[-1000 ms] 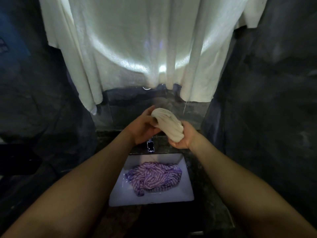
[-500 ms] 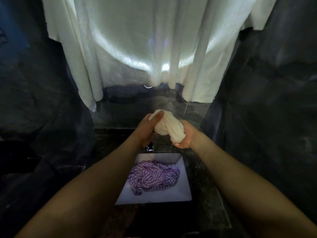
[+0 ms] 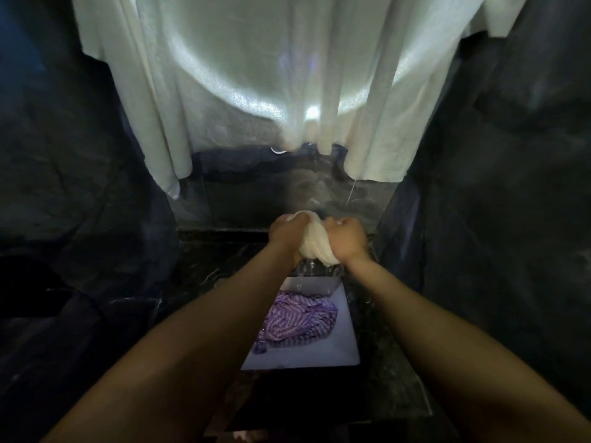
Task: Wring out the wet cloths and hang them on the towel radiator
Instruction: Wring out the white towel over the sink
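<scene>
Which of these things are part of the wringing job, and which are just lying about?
In the job: white cloth, wrung by left hand and right hand; purple striped cloth waiting in the sink.
Just about: large hanging white towel; dark counter.

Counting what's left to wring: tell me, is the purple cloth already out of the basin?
No, the purple cloth lies bunched inside the white basin.

White cloth (image 3: 315,243) — soft, wet, glistening weave. Striped purple cloth (image 3: 299,322) — crinkled textile. Basin (image 3: 343,353) — smooth, glossy white. Bench (image 3: 388,391) — dark polished stone. Hanging towel (image 3: 243,75) — matt terry.
</scene>
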A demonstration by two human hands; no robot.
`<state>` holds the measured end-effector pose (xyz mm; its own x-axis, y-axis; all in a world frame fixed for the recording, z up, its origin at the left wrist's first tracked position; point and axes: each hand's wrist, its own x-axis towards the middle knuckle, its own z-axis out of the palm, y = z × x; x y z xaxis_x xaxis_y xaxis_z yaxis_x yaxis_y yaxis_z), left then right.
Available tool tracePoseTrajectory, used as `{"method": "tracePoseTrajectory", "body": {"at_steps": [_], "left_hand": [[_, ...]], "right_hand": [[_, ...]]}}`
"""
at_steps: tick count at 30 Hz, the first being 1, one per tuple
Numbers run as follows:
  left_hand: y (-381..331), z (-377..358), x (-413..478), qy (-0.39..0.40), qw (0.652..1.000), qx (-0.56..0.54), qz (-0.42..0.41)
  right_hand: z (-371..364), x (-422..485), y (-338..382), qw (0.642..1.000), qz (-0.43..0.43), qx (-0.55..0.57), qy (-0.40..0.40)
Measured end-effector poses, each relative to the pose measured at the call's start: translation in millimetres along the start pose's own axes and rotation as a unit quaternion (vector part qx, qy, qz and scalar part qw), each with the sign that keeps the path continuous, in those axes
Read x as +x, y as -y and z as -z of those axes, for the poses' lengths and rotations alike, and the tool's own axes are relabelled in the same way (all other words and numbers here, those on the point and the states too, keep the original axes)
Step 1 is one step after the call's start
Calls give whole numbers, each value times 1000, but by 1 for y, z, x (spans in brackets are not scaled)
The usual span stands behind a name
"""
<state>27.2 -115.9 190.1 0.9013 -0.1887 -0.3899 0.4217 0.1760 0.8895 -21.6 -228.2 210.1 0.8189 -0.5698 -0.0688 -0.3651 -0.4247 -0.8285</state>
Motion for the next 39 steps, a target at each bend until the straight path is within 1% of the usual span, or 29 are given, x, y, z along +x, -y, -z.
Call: {"method": "tracePoseTrajectory", "body": {"at_steps": [5, 9, 12, 16, 18, 20, 21, 22, 24, 25, 26, 27, 28, 30, 31, 33, 35, 37, 38, 39], "left_hand": [[9, 2, 20, -14, 999, 43, 7], [12, 4, 18, -17, 999, 24, 33], [9, 4, 11, -10, 999, 27, 39], [1, 4, -5, -4, 997, 63, 47], [2, 5, -4, 8, 995, 78, 57], [10, 7, 11, 31, 992, 101, 66], [19, 8, 27, 41, 991, 104, 69], [31, 12, 49, 49, 991, 87, 85], [20, 15, 37, 65, 991, 25, 113], [7, 16, 19, 81, 989, -14, 124], [-6, 18, 1, 106, 984, -58, 129], [-14, 20, -9, 120, 980, -96, 126], [-18, 24, -13, 138, 976, -119, 121], [-20, 31, -14, 177, 975, -107, 86], [-19, 34, -14, 192, 975, -90, 69], [-15, 37, -13, 212, 975, -49, 43], [-11, 34, -14, 211, 977, -6, 7], [-11, 28, -16, 172, 984, 31, -43], [-11, 26, -14, 149, 985, 52, -63], [-14, 23, -15, 132, 986, 67, -76]], "right_hand": [[0, -3, -2, 997, 48, -61, -7], [-2, -4, -3, 990, 95, -103, -6], [-4, -3, -5, 978, 139, -154, -17], [-5, -1, -9, 956, 212, -203, -19], [-4, 0, -13, 942, 252, -219, -23], [-1, 2, -17, 937, 271, -221, -20], [0, 3, -17, 944, 256, -209, -20], [0, 4, -18, 958, 224, -180, -14], [1, 6, -18, 989, 126, -80, 10], [2, 7, -17, 997, 69, -19, 26], [5, 8, -16, 997, 12, 50, 50], [7, 8, -15, 987, -51, 127, 90], [10, 9, -16, 963, -106, 211, 130], [19, 8, -15, 907, -178, 332, 187], [22, 9, -14, 885, -200, 365, 208], [24, 9, -14, 857, -232, 391, 241], [22, 6, -9, 841, -246, 407, 257], [18, 3, -4, 833, -250, 422, 255], [16, 1, 0, 834, -248, 426, 247], [16, -2, 3, 844, -247, 410, 242]]}}
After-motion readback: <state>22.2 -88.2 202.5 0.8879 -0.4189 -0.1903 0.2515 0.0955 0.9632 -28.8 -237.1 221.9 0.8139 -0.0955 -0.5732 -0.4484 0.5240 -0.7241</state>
